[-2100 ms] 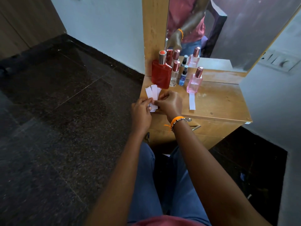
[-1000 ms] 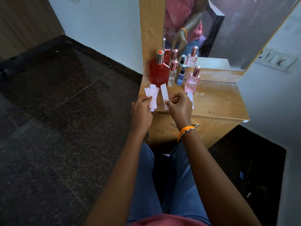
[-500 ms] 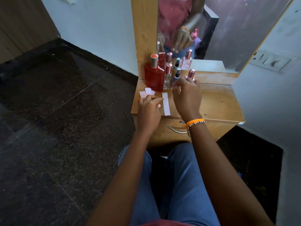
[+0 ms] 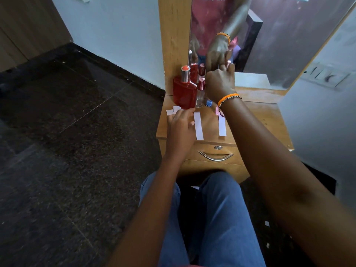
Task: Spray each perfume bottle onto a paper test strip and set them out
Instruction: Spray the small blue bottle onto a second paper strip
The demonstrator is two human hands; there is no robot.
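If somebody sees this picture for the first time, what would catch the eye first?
Probably the big red perfume bottle at the back left of the wooden dresser top, beside the mirror. Next, two white paper strips lying side by side near the front edge, between the hands.

Pink bottle (image 4: 218, 110) mostly behind right wrist (image 4: 228, 99)

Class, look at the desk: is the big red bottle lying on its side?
No: the red bottle stands upright on the desk, cap on top.
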